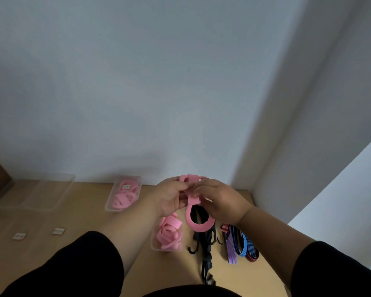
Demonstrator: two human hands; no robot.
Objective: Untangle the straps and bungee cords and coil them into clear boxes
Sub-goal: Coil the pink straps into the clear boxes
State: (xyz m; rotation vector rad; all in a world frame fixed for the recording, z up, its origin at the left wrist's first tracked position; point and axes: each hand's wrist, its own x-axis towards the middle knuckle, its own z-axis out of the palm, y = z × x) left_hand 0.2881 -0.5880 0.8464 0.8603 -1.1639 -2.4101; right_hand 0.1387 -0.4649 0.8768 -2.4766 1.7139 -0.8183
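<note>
Wooden table [77,219] under all, with a large empty clear box [41,192] far left, against the wall. Farther right, a clear box [124,195] with pink coils, and a second box [166,236] of pink coils close under the left forearm. On the bare wood at right, black cords with hooks [204,243] and striped bungee cords [240,247], not yet coiled. Above them, held in the air between both hands, the pink strap [194,202], one loop hanging down. Left hand [171,198] pinching the folded top; right hand [221,202] grasping the same strap from the other side. To do well, probably: keep the band flat, wind even loops, hold the finished turns tight, then lower into a box.
</note>
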